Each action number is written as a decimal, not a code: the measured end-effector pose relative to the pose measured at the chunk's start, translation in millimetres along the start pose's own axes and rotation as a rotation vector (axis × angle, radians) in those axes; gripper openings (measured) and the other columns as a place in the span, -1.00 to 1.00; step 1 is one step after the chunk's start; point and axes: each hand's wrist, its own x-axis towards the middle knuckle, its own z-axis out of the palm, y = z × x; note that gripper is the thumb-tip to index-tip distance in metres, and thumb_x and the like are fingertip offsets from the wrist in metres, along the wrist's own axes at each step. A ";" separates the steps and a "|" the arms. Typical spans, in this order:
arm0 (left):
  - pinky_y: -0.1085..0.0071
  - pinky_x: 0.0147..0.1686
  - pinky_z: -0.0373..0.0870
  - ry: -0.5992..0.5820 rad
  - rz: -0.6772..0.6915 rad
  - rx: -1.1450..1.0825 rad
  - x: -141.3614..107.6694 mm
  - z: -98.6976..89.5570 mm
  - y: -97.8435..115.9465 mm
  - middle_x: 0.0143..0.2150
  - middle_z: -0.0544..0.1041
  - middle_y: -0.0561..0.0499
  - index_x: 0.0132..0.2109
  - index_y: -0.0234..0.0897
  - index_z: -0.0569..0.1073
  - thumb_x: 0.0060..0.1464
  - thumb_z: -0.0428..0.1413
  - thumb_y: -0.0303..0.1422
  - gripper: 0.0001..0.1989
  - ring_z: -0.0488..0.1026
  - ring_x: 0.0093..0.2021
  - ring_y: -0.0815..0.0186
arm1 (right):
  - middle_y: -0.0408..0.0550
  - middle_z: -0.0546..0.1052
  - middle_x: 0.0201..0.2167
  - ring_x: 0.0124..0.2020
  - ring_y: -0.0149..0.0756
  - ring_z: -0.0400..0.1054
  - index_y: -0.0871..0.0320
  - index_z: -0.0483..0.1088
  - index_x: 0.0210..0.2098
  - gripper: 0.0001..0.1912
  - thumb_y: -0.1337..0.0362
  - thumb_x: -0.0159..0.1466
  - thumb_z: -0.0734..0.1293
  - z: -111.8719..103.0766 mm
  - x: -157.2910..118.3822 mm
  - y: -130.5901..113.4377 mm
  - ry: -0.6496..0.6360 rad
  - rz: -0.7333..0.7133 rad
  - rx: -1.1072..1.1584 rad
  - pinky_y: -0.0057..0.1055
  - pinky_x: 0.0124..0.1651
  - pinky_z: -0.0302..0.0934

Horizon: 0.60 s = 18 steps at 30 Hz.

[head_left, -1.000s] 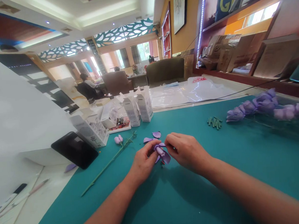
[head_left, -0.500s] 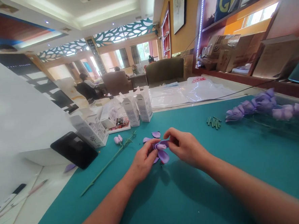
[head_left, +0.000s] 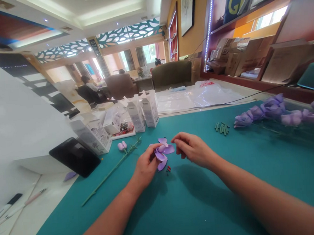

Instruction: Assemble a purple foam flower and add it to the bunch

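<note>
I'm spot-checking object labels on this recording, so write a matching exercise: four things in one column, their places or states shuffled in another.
1. open purple flower
2. short green pieces
3. long green stem
4. bunch of purple flowers

A. in a small loose heap
B. at the far right
C. held in the left hand
D. lying left of that hand

Pairs: 1-C, 2-A, 3-D, 4-B

I see a plain teal surface, and over its middle a flower in soft violet, paler at the heart. Toward the left edge, the long stem is green, the bud beside it pinkish lilac. Near the far edge the short pieces are dark green; the blooms at the far right corner are lilac. Boxes by the far left corner are white with grey print.
</note>
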 end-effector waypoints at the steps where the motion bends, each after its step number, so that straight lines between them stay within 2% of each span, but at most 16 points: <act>1: 0.34 -0.19 0.34 -0.009 -0.017 -0.039 0.4 -0.6 -0.5 -0.20 0.52 -0.07 -0.02 -0.26 0.42 0.06 0.08 -0.14 -0.60 0.43 -0.23 0.23 | -0.20 0.43 -0.53 -0.57 -0.42 0.30 0.11 0.34 -0.28 -0.80 0.26 0.25 0.11 -6.0 1.9 1.4 0.019 0.009 -0.074 -0.49 -0.50 0.17; 4: 0.28 -0.16 0.36 -0.040 -0.071 -0.160 1.7 -1.9 -3.9 -0.22 0.52 -0.09 0.03 -0.31 0.36 0.03 0.10 -0.07 -0.49 0.45 -0.23 0.21 | -0.17 0.49 -0.44 -0.44 -0.38 0.35 0.09 0.37 -0.28 -0.83 0.29 0.24 0.15 -23.1 7.4 8.2 0.029 0.043 -0.430 -0.48 -0.39 0.15; 8: 0.26 -0.18 0.35 -0.045 -0.096 -0.185 2.9 -2.9 -8.0 -0.23 0.53 -0.12 0.05 -0.32 0.33 0.04 0.10 -0.06 -0.48 0.45 -0.25 0.22 | -0.10 0.54 -0.26 -0.25 -0.28 0.38 0.07 0.38 -0.18 -0.80 0.26 0.21 0.22 -32.1 9.7 16.5 -0.146 0.146 -0.892 -0.45 -0.39 0.06; 12: 0.28 -0.23 0.34 -0.033 -0.114 -0.223 3.5 -3.2 -8.0 -0.27 0.52 -0.10 0.00 -0.30 0.35 0.03 0.12 -0.07 -0.51 0.44 -0.30 0.24 | -0.01 0.54 -0.21 -0.22 -0.17 0.40 0.10 0.38 -0.14 -0.71 0.18 0.14 0.30 -28.1 8.0 19.7 -0.213 0.196 -1.008 -0.42 -0.45 0.00; 18: 0.30 -0.25 0.32 -0.047 -0.116 -0.280 3.2 -2.6 -6.5 -0.30 0.51 -0.07 -0.02 -0.30 0.35 0.01 0.14 -0.08 -0.52 0.44 -0.33 0.27 | 0.07 0.54 -0.22 -0.20 -0.10 0.42 0.15 0.41 -0.25 -0.81 0.24 0.17 0.26 -23.1 6.4 23.0 -0.238 0.194 -1.092 -0.40 -0.45 0.00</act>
